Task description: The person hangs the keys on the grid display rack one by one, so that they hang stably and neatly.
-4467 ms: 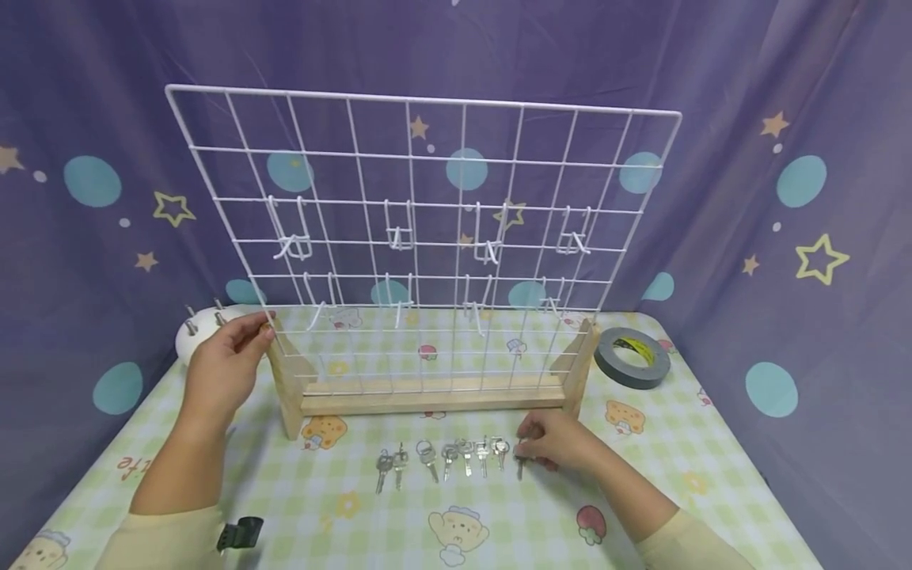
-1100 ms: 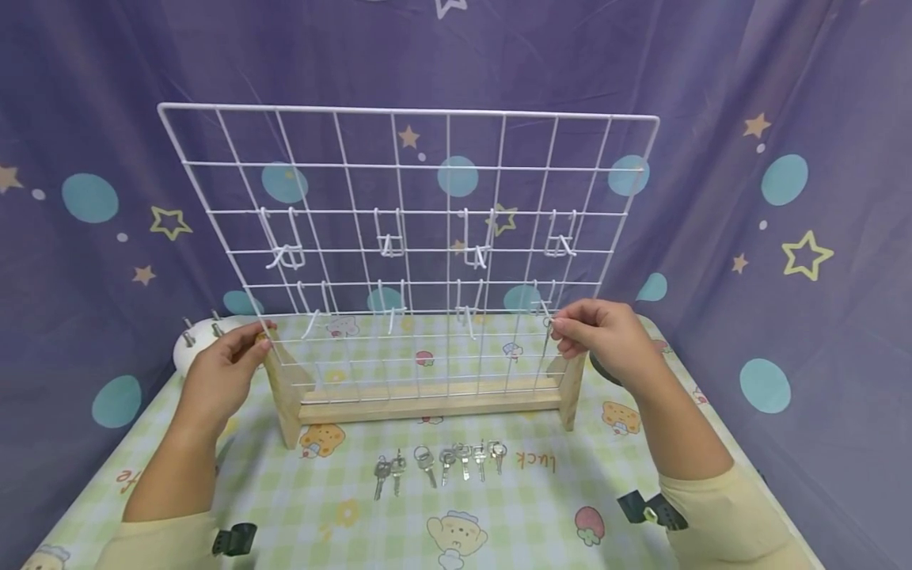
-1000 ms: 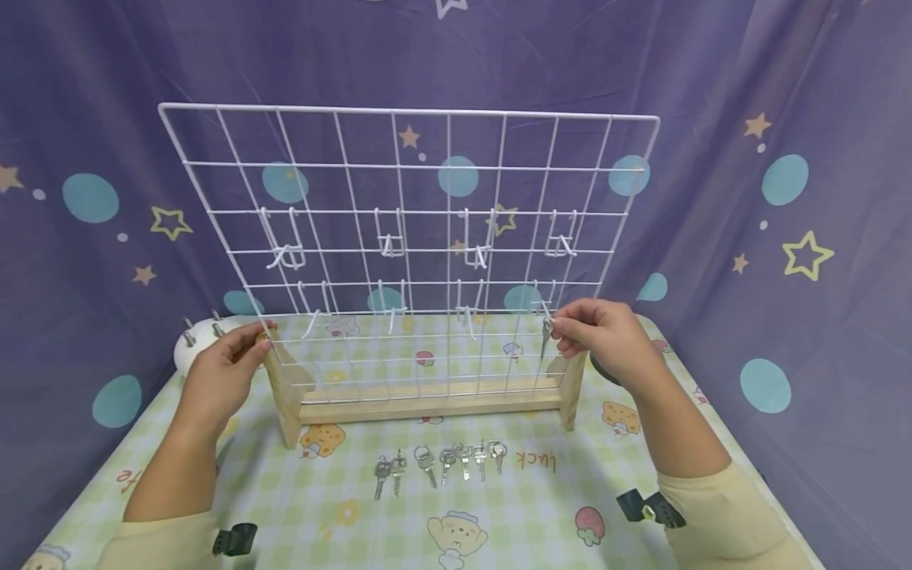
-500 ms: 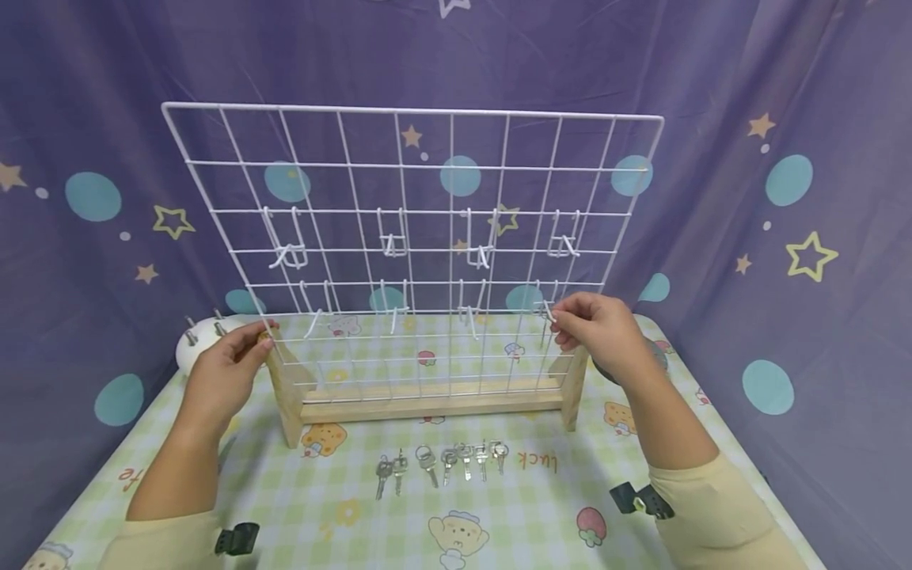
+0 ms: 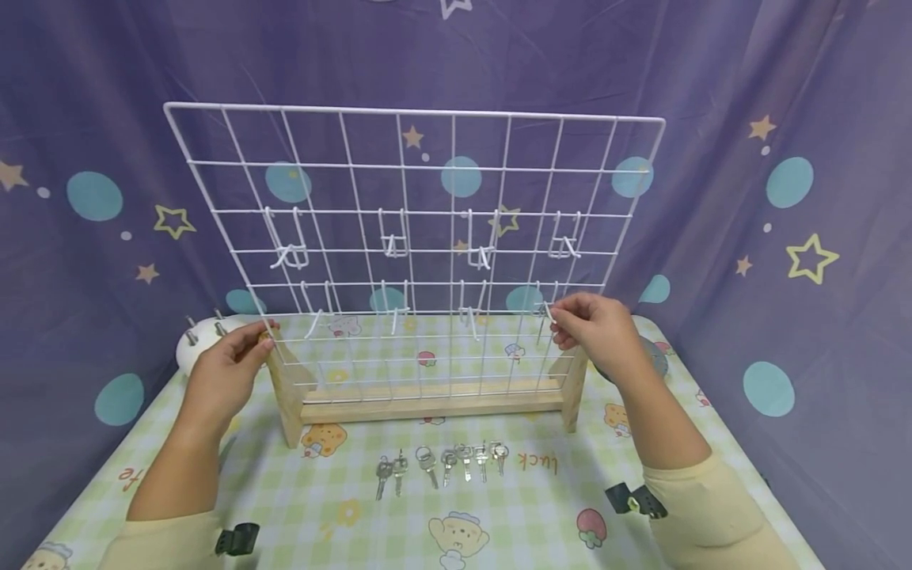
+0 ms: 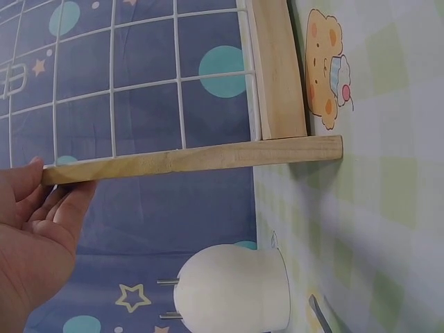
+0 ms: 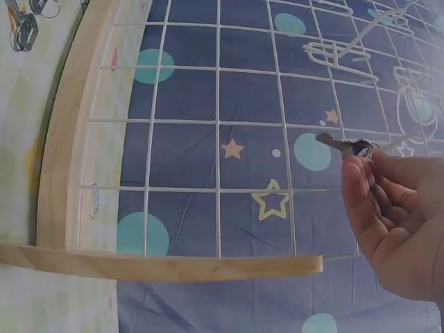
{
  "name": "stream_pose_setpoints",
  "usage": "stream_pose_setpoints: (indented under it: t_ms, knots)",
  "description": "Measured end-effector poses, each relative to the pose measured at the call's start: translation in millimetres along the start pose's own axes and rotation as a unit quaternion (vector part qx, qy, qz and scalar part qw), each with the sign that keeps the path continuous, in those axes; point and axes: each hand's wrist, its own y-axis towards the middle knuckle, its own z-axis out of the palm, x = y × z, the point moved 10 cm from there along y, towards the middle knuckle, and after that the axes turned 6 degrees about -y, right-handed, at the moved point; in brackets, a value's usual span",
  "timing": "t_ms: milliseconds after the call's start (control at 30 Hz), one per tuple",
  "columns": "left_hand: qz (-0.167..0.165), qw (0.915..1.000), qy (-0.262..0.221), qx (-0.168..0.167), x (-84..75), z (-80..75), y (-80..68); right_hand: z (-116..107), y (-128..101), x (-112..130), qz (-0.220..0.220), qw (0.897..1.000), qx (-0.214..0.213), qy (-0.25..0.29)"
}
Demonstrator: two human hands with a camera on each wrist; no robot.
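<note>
Key (image 7: 345,146) work at this moment has two halves, taken from left to right. On the left, the left hand (image 5: 226,366) rests against the wooden foot (image 6: 187,158) of the rack, its thumb and fingers lightly curled round the end of the wood, with the white peg holder (image 5: 198,336) just behind it; a firm hold there should keep the wire grid (image 5: 416,229) from rocking. Across the middle, seven more keys (image 5: 440,461) lie in a row on the desk (image 5: 335,507) in front of the rack, well apart from both hands. On the right, the right hand (image 5: 594,328) pinches the key by its head between thumb and fingertips, other fingers curled, right at the lower right hook (image 5: 547,309). Doing this well likely means keeping the pinch at the very edge of the head so the hole stays uncovered, then lining the hole up with the hook's tip before easing it on. In the head view the key's long axis runs roughly upright, with the blade pointing down toward the desk and the head uppermost in the fingers. A roll of tape (image 5: 654,356) sits partly hidden behind that hand.
</note>
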Motion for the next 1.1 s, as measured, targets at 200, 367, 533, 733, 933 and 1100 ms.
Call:
stream_pose_setpoints:
  t_ms: [200,367,533,733,933,1100]
  knots:
    - [-0.006,1.0,-0.001,0.002,2.8,0.2,0.0,10,-11,-14,0.017,0.999,0.044,0.01]
    - [-0.001,1.0,-0.005,-0.003,3.3,-1.5,0.3,29,-19,-31,0.016,0.995,0.097,0.022]
    - [-0.009,1.0,0.0,0.0,3.8,-1.7,0.0,57,-24,-54,0.024,0.988,0.148,0.031]
    - [-0.006,1.0,-0.003,0.001,2.4,-0.8,0.1,92,-29,-74,0.021,0.981,0.19,0.029]
    - [-0.006,1.0,-0.005,0.001,2.6,-0.4,-0.2,123,-36,-88,0.028,0.976,0.216,0.018]
    - [-0.009,0.9999,-0.006,0.004,3.3,1.1,0.4,140,-39,-94,0.023,0.976,0.218,0.0]
